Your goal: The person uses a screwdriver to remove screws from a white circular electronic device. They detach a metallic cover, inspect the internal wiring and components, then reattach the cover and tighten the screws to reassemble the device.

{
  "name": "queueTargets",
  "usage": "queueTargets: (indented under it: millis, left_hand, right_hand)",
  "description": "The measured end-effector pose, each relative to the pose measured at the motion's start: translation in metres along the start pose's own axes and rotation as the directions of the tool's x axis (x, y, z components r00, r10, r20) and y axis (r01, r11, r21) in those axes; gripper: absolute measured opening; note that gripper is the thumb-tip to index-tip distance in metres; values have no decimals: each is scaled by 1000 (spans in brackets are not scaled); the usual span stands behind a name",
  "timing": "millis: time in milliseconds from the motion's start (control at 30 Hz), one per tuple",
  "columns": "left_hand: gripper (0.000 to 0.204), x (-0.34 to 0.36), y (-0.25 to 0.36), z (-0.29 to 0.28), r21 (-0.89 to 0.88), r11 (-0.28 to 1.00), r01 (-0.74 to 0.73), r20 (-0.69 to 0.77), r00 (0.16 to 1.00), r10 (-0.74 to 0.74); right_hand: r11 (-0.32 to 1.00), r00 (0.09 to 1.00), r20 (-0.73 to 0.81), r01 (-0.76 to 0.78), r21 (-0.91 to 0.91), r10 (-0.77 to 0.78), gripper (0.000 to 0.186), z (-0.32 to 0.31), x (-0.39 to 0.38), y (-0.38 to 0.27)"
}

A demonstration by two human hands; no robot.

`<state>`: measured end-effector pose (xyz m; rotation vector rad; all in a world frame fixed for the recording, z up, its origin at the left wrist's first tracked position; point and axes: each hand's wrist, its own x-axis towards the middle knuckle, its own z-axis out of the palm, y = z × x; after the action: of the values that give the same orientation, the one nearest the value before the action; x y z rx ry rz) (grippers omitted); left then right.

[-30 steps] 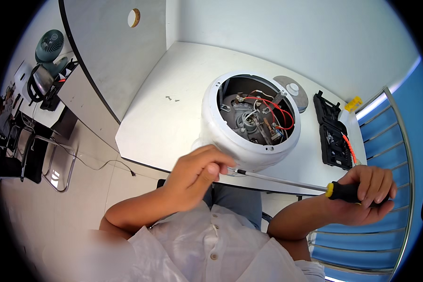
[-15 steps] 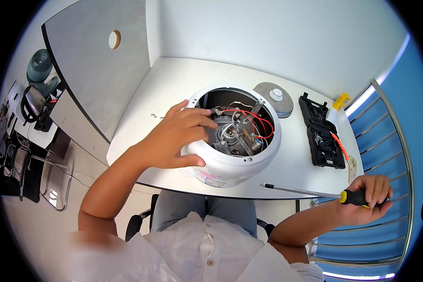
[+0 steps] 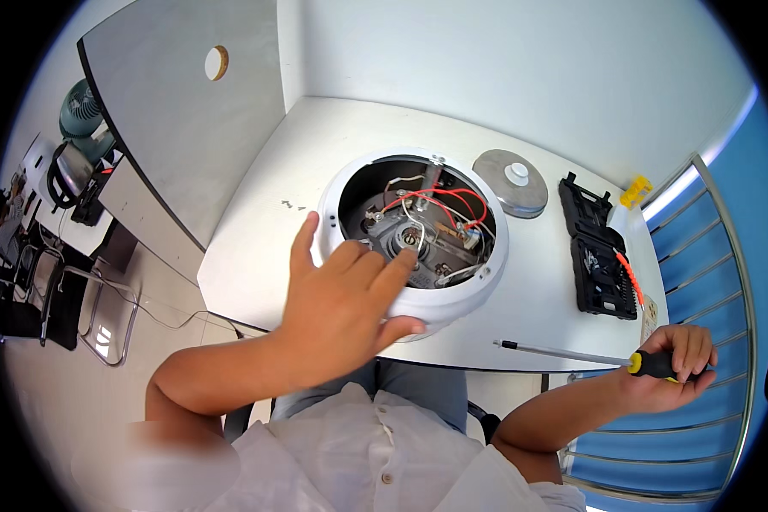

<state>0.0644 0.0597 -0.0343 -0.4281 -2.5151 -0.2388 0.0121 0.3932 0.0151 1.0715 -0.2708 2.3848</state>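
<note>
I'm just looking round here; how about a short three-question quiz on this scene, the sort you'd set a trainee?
1. What does the right hand hold?
A) a hammer
B) a screwdriver
C) scissors

2. True or false: the round lid lies on the table, off the white casing.

3. Fill in the blank: in the picture, the open black tool case lies to the ____ of the white casing.

Key: 1. B; 2. True; 3. right.
</note>
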Motion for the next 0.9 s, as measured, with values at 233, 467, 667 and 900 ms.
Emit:
queueTargets:
  millis: [233,467,667,900]
  left_hand:
    - [69,22,3,-22,-110,993,-43,70,996,51]
    - [79,52,-104,-37,-202,975,-86,500,847,179]
    - [63,51,-105,-33,-277,941,-192,369,883,288]
    - [45,47,-110,-34,-312,918,-244,336,876,347]
  right_hand:
    - [996,998,-47,-49,80,53,13,-5,17,8]
    - [983,990,-60,-121,136,130,12,-7,16,11]
    - [977,984,-55,-162,136,171,13,-9,14,23]
    - [972,979,-25,-197,129,202,13,-5,15,35]
